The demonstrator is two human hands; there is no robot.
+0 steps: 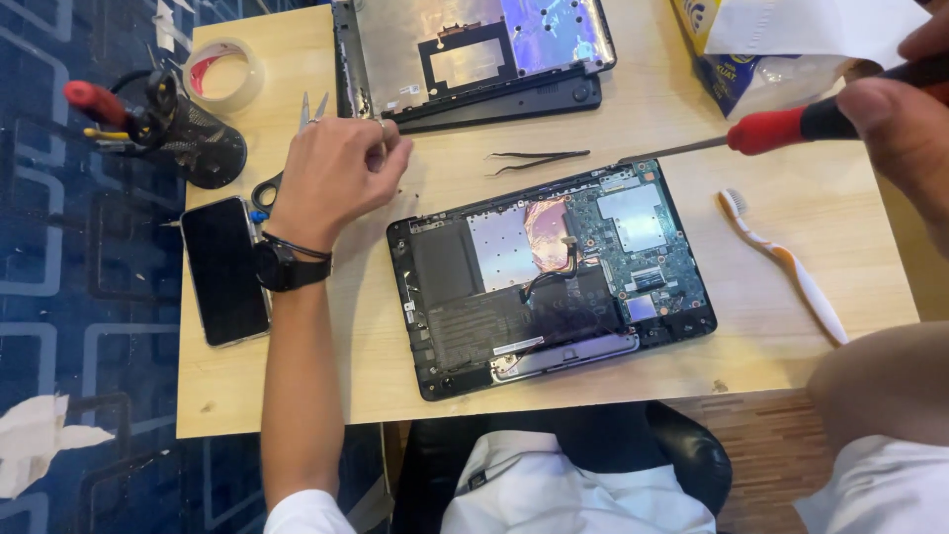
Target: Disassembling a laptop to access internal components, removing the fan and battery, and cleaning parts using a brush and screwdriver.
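The right hand (905,119) at the upper right of the frame grips a red-handled screwdriver (781,129), its tip over the top edge of the opened laptop (549,277) at the centre of the tabletop (346,366). The left hand (331,178), fingers curled closed with nothing visibly held, rests upper left of the laptop, near tweezers (539,158), scissors (287,168) and a phone (222,267).

A single head-worn camera is looking steeply down from close above the pale wooden desk (297,396), taking in the opened black laptop base (549,282) at centre and blue patterned floor (79,297) leftward.
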